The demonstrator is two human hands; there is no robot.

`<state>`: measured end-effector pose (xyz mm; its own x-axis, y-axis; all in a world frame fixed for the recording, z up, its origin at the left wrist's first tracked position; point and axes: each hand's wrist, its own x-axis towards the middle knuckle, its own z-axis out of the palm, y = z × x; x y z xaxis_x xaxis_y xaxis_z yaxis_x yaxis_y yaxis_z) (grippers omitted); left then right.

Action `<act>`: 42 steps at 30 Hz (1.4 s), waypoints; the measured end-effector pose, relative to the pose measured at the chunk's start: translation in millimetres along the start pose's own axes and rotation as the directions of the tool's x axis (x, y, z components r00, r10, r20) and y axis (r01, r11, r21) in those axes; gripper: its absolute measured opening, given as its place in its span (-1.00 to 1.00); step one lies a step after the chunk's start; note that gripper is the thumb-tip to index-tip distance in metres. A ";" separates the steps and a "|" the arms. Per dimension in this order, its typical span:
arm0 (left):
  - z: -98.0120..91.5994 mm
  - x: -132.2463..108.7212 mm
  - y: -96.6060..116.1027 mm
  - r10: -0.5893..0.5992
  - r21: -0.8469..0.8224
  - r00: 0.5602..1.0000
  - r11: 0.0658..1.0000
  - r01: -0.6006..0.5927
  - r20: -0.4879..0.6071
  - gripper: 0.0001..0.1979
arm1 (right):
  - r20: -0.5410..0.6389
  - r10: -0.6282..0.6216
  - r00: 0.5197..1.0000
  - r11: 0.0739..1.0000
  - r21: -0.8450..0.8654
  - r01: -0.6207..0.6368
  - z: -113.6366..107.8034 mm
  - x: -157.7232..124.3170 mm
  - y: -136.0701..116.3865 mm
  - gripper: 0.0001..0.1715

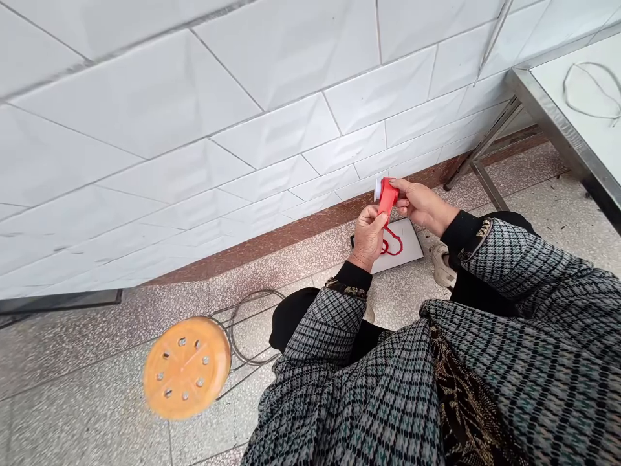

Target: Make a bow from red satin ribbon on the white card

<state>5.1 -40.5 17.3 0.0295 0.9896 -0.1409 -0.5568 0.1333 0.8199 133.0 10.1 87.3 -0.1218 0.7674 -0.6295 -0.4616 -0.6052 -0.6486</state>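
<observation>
A roll of red ribbon (pixel 388 194) with a white disc-shaped side is held up in front of me. My right hand (pixel 421 204) grips the roll from its right side, fingers bent around its edge. Pinched between the thumb and fingers of my left hand (pixel 369 235) is the flat red strip just below the roll. Beneath my hands, a white board (pixel 406 244) with a dark edge lies near the floor, and a loop of thin red cord (pixel 398 241) shows over it.
An orange round stool (pixel 187 367) with wire legs stands at the lower left. A metal-edged table (pixel 557 110) with a loose wire (pixel 594 90) on it is at the upper right. The white tiled wall (pixel 281 142) runs along the front.
</observation>
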 end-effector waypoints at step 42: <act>-1.6 -1.4 -4.9 -0.073 0.033 0.997 0.997 0.074 -0.028 -0.53 | 0.009 0.009 1.000 1.000 0.018 -0.009 -0.6 -6.2 -1.6 -0.72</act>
<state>6.5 -42.6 12.6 0.0464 0.9753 -0.2158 -0.5255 0.2076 0.8251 135.0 6.2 92.0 -0.1333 0.7638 -0.6315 -0.4761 -0.6082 -0.6351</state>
